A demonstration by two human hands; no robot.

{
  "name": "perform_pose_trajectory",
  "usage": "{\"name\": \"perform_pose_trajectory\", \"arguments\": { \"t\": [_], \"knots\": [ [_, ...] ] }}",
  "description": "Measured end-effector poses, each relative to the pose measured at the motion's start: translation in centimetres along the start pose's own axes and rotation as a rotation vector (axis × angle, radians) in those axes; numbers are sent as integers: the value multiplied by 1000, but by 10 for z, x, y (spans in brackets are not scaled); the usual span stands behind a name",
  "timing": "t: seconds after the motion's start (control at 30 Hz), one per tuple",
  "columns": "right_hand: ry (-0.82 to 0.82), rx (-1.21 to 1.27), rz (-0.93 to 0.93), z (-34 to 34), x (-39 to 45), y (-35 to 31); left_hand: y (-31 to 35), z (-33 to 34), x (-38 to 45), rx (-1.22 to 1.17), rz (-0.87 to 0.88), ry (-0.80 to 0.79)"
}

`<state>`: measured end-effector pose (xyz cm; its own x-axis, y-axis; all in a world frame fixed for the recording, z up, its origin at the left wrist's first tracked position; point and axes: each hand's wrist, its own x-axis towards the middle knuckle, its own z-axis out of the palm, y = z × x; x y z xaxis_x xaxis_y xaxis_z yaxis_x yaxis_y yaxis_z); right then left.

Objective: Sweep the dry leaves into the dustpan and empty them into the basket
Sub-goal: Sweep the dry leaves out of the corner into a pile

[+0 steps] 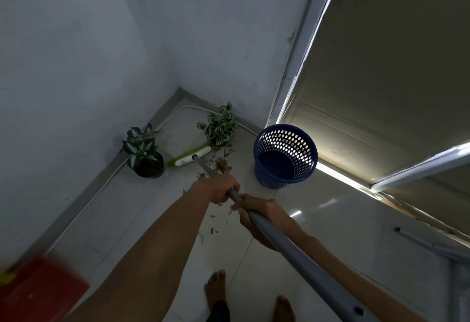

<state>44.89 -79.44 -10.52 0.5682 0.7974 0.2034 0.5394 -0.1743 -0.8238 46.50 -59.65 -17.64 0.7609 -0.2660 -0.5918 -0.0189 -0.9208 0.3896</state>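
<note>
Red dustpan (38, 293) at 8 o'clock, blurred, cut off by the frame edge; a yellow bit at its left edge, cannot tell what it is. Dark potted plant (143, 153) at 10 o'clock near the wall, pot barely readable in the dim light. Broom head (189, 156), green and white, lies on the floor between that plant and a second striped-leaf plant (220, 125) at 12 o'clock; the far end of the head is hidden behind the second plant's leaves. Dry leaves (222, 165) piled just right of the broom head at centre, more crumbs scattered on the floor (318, 220) toward 6 o'clock, partly hidden by the hands. Left hand (218, 189) grip clamped round the grey broom handle (292, 248), forward on the shaft. Right hand (256, 216) grip clamped on the same handle just behind, fingers partly hidden under the shaft. Handle runs out of frame at 5 o'clock. Two bare feet at 6 o'clock, cut off. Blue perforated basket (284, 156) upright at 2 o'clock, near the leaves, apart from them; inside too dark to make out. Door at right, cropped.
</note>
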Motion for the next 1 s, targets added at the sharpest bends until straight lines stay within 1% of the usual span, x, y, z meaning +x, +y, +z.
{"name": "perform_pose_trajectory", "arguments": {
  "t": [0.07, 0.1, 0.17, 0.27, 0.4, 0.47, 0.53, 0.6, 0.7, 0.77, 1.0],
  "knots": [
    [127, 19, 45, 2, -9, -5, 2, 1, 0, -9, 24, 17],
    [164, 15, 53, 3, -13, -9, 4, 2, -2, -16, 37, 29],
    [186, 3, 70, 5, -21, -21, 10, 6, -11, -32, 46, 18],
    [162, -33, 77, 12, -37, -41, 25, 19, -29, -25, 65, -10],
    [114, -36, 186, 15, -73, -71, 50, 38, -47, 13, 117, -70],
    [109, -31, 185, 11, -85, -78, 62, 42, -52, 37, 141, -90],
    [78, -39, 169, 3, -89, -82, 72, 39, -56, 59, 152, -80],
    [70, -84, 153, -5, -88, -83, 81, 33, -57, 22, 141, -65],
    [103, -124, 118, -16, -87, -86, 91, 20, -52, 26, 138, -68],
    [114, -130, 109, -24, -85, -86, 94, 13, -46, 34, 155, -38],
    [13, -119, 75, -52, -71, -47, 102, 5, -11, 21, 177, 60]
  ]
}}
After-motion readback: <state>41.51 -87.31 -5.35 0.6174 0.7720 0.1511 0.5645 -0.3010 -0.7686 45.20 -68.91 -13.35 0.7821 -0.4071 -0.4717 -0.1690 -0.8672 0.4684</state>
